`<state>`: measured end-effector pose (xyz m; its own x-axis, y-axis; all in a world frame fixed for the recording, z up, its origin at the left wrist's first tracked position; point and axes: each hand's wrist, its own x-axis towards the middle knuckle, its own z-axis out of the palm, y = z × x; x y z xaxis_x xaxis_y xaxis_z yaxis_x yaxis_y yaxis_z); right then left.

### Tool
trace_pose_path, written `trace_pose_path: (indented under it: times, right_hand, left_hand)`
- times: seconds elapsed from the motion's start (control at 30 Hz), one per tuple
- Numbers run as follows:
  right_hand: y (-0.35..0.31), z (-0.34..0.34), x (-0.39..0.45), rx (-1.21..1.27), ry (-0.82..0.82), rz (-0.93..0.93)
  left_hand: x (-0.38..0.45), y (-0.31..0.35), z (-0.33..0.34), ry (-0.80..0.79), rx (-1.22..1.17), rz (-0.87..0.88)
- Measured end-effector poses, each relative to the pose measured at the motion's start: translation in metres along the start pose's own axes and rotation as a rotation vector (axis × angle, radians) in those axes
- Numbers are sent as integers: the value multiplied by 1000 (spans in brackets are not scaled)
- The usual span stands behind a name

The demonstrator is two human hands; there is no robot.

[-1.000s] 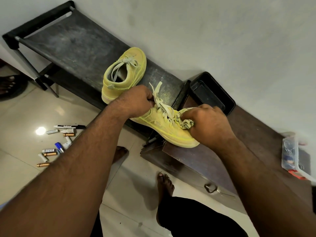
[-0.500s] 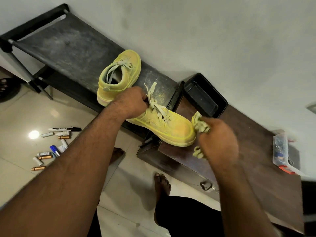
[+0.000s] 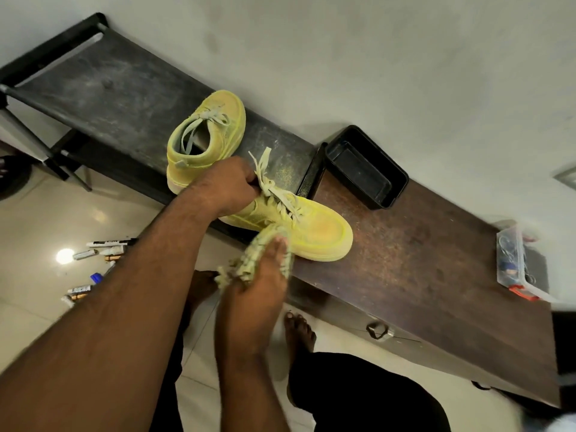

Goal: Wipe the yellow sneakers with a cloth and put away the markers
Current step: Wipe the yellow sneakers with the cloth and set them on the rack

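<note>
Two yellow sneakers lie on a low bench. The far sneaker (image 3: 205, 135) rests on the dusty grey bench (image 3: 103, 98), its opening toward me. The near sneaker (image 3: 318, 232) lies across the join onto the brown wooden top (image 3: 414, 263). My left hand (image 3: 226, 185) grips the near sneaker at its heel and collar. My right hand (image 3: 265, 275) holds a pale green cloth (image 3: 255, 257) pressed against that sneaker's near side. Several markers (image 3: 103, 254) lie scattered on the tiled floor at left, partly hidden by my left forearm.
A black tray (image 3: 389, 188) stands by the wall behind the near sneaker. A clear plastic box (image 3: 514, 266) with an orange clasp sits at the right end of the wooden top. My bare feet (image 3: 299, 332) stand on the tiles below the bench.
My right hand with the cloth has swung from the sneaker's toe, out to the right, then down to its near side. The left hand keeps its hold.
</note>
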<state>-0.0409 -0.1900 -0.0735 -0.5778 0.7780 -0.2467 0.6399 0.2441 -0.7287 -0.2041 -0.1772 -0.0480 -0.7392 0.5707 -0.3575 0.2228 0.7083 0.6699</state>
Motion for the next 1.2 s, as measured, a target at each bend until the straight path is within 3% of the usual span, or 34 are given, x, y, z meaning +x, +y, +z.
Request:
trace_pose_path:
  times: [0.07,0.13,0.33,0.4,0.47,0.57,0.63,0.73,0.97,1.13,1.2]
  right_hand:
    - [-7,17,-4,120,-85,27]
    - [-14,10,-4,321,-67,113]
    - [-28,-110,15,537,237,139]
    - [-22,-145,43,409,386,-31]
    - [-15,-154,69,104,395,-197]
    - [-3,-132,90,-410,107,-296]
    - [-1,-112,94,-569,-54,-290]
    - [-5,-94,97,-720,-76,-307]
    - [-22,-125,81,-844,-193,-419]
    - [-18,-142,86,-667,83,-420]
    - [-21,-131,98,-669,30,-436]
  left_hand:
    - [-2,0,-1,-15,-36,11]
    - [-4,0,-4,-25,-59,17]
    - [-2,-1,-6,-49,-94,2]
    - [-3,-1,-5,-45,-102,-1]
    - [-4,0,-4,-39,-124,-13]
    - [-4,0,-6,-48,-173,-40]
    - [-2,-1,-6,-71,-227,-43]
    - [-4,-1,-6,-88,-296,-31]
    - [-2,2,1,-18,-305,-53]
    - [-2,1,-2,-51,-357,-65]
    - [-3,1,-2,-56,-364,-72]
